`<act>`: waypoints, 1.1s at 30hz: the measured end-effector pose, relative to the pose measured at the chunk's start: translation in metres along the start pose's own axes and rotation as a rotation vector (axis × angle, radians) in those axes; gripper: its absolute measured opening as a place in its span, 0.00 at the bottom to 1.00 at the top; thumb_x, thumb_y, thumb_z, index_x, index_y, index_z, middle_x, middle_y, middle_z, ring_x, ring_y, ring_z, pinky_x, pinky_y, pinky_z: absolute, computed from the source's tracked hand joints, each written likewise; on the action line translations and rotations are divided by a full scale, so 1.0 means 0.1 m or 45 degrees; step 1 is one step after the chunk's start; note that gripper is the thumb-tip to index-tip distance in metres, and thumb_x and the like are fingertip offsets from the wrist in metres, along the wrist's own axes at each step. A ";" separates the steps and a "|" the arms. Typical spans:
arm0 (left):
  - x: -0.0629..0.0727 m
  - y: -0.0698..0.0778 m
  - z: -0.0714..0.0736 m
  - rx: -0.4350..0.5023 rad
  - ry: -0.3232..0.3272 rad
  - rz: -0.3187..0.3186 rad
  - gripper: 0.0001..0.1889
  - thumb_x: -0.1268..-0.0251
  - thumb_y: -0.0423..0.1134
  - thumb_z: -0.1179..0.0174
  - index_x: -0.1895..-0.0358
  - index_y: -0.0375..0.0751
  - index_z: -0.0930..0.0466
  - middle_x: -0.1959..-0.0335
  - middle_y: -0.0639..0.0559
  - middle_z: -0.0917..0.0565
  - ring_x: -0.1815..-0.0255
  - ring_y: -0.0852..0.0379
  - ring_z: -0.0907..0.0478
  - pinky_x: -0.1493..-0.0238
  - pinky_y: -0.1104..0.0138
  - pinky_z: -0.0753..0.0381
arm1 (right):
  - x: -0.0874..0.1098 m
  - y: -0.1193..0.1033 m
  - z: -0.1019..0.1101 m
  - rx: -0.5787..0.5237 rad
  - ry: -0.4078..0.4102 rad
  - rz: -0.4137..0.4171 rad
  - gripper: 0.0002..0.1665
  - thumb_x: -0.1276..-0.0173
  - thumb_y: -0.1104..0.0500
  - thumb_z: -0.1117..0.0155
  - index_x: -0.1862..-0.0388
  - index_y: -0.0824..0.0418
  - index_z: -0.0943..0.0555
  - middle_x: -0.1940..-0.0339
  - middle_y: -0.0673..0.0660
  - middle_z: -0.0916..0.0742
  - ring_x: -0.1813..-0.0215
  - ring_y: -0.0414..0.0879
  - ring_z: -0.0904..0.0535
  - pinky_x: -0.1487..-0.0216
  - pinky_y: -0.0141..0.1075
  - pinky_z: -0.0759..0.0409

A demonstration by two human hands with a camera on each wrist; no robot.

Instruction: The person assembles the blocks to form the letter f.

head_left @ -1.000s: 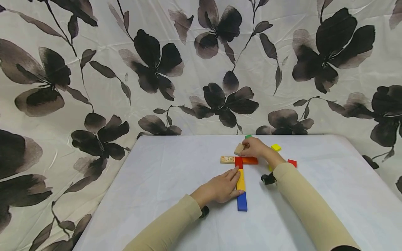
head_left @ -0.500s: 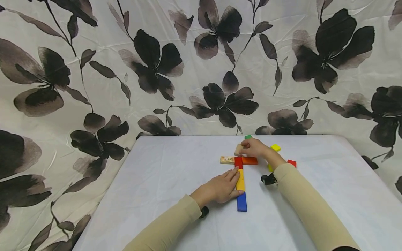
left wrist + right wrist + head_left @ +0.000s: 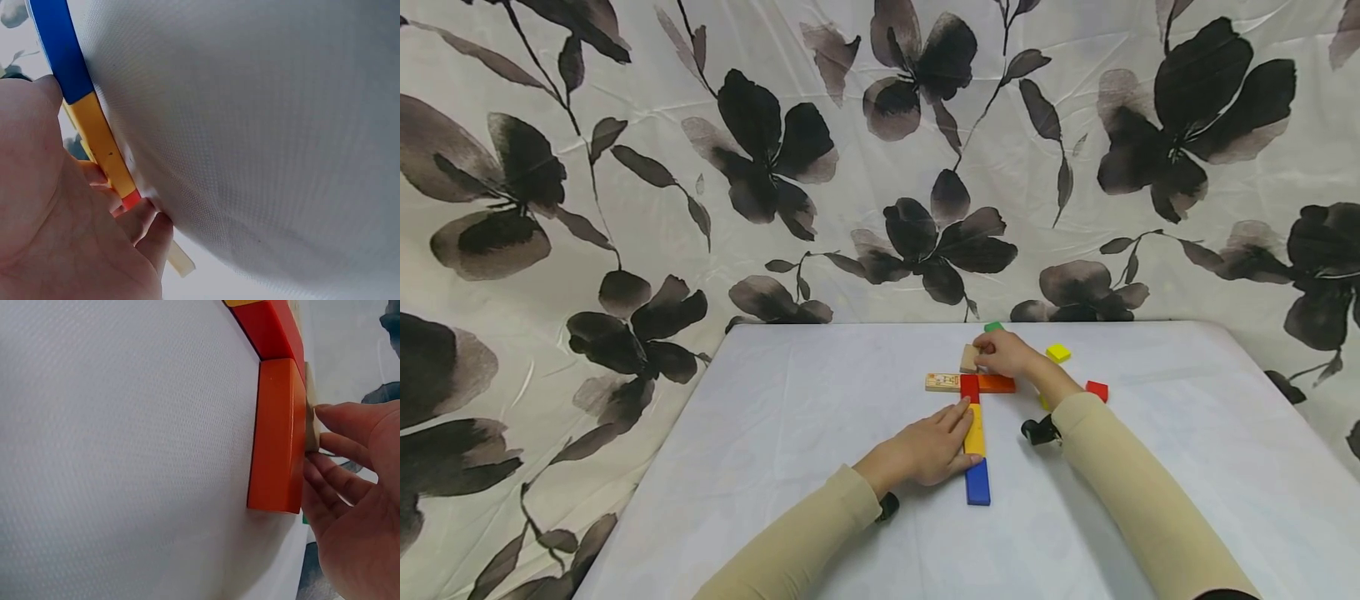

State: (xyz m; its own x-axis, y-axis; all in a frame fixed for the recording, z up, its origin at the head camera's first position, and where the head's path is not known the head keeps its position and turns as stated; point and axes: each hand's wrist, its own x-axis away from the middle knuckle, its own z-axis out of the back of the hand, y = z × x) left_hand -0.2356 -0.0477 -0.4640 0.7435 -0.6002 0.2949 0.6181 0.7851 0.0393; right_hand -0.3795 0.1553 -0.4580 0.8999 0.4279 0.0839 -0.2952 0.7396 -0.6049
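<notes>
In the head view a column of blocks runs away from me: a blue block (image 3: 977, 483), a yellow block (image 3: 975, 433) and a red block (image 3: 970, 388). My left hand (image 3: 929, 446) rests against the column's left side, fingertips by the red block and thumb at the blue-yellow joint. An orange block (image 3: 997, 384) and a printed wooden block (image 3: 942, 382) flank the red one like a crossbar. Just beyond, my right hand (image 3: 1004, 353) pinches a plain wooden block (image 3: 969, 358). In the right wrist view this wooden block (image 3: 310, 425) is partly hidden behind the orange block.
A green block (image 3: 992, 327) lies at the table's far edge. On the right are a yellow square block (image 3: 1058, 352) and a red block (image 3: 1097, 390); another yellow piece (image 3: 1044, 402) shows partly beside the right wrist. A flowered cloth (image 3: 850, 208) hangs behind the white table (image 3: 760, 467).
The plain wooden block has turned from a slant to nearly in line with the column, with my right fingers on it. My left hand has stayed in place.
</notes>
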 end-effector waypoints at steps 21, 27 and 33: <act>0.01 0.00 -0.01 0.017 0.009 -0.009 0.44 0.23 0.70 0.65 0.16 0.43 0.54 0.14 0.49 0.57 0.16 0.51 0.52 0.20 0.61 0.45 | 0.03 -0.02 -0.02 -0.065 -0.031 -0.022 0.25 0.23 0.61 0.40 0.31 0.68 0.24 0.44 0.65 0.17 0.48 0.55 0.25 0.40 0.48 0.20; 0.02 0.00 0.00 0.013 0.013 -0.012 0.44 0.23 0.69 0.64 0.16 0.43 0.53 0.14 0.49 0.57 0.16 0.51 0.52 0.20 0.60 0.44 | 0.06 -0.04 -0.02 -0.076 -0.027 -0.021 0.25 0.24 0.61 0.40 0.31 0.68 0.24 0.44 0.65 0.18 0.47 0.56 0.25 0.39 0.49 0.21; 0.03 0.01 0.01 0.017 0.004 -0.007 0.44 0.23 0.69 0.64 0.16 0.43 0.53 0.14 0.49 0.57 0.16 0.51 0.52 0.20 0.61 0.45 | 0.08 -0.06 -0.02 -0.089 -0.053 -0.013 0.25 0.23 0.62 0.42 0.30 0.69 0.25 0.37 0.67 0.19 0.41 0.58 0.25 0.31 0.54 0.26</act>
State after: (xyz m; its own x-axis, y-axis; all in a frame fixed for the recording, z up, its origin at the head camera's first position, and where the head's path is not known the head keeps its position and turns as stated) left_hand -0.2331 -0.0489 -0.4620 0.7410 -0.6050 0.2913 0.6189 0.7837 0.0534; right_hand -0.3695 0.1534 -0.4552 0.8882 0.4430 0.1220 -0.2620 0.7065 -0.6574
